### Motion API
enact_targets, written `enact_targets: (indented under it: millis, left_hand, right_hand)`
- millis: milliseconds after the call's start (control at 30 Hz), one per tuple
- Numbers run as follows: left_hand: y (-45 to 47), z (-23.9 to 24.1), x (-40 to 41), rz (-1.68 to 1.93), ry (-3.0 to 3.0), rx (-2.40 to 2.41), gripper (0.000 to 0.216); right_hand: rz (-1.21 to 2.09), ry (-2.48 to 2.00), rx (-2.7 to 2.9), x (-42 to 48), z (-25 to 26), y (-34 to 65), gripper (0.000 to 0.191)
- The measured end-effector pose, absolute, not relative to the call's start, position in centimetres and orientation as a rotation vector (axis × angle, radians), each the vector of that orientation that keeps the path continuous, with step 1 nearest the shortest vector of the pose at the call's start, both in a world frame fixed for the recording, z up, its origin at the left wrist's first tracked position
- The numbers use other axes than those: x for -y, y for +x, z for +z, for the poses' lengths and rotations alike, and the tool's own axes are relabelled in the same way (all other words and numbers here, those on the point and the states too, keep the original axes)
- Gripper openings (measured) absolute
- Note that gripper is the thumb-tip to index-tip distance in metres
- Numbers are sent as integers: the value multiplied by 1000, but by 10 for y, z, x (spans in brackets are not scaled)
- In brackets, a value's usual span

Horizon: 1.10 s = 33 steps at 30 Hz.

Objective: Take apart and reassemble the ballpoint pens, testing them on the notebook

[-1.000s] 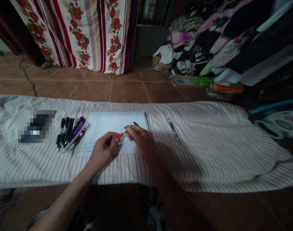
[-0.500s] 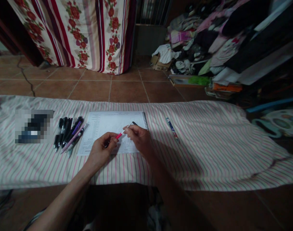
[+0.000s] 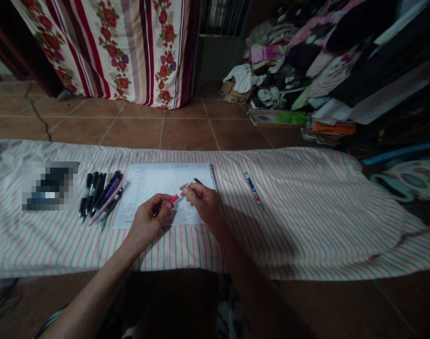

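Note:
My left hand [image 3: 152, 215] is closed around a pink pen piece [image 3: 174, 198], its bright end pointing up and right. My right hand [image 3: 203, 201] pinches a slim white stick with a dark end [image 3: 197, 181]. The stick's lower tip meets or nearly meets the pink piece; I cannot tell if they are joined. Both hands are over a spiral-bound notebook [image 3: 162, 175] lying open at a pale page with faint print and marks. Left of the notebook lies a bunch of pens [image 3: 101, 195], black, purple and pale pink.
A blue, white and red pen-like item [image 3: 253, 190] lies right of the notebook. Striped cloth [image 3: 314, 212] covers the low surface. A blurred-out dark object [image 3: 52, 186] is at the left. Beyond are a floral curtain [image 3: 109, 52] and a heap of clothes [image 3: 289, 61].

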State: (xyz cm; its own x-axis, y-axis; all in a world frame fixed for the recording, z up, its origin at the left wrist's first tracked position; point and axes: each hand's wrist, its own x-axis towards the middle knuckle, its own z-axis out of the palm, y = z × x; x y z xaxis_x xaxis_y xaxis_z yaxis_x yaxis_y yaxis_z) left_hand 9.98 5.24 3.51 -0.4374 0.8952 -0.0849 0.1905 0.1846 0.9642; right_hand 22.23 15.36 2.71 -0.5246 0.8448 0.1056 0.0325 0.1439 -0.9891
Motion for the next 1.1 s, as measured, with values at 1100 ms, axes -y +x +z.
enact_targets:
  millis: [1100]
  left_hand:
    - [100, 34, -52, 1269, 1028, -1729, 21]
  right_hand:
    - [1599, -841, 1562, -155, 29, 225, 21]
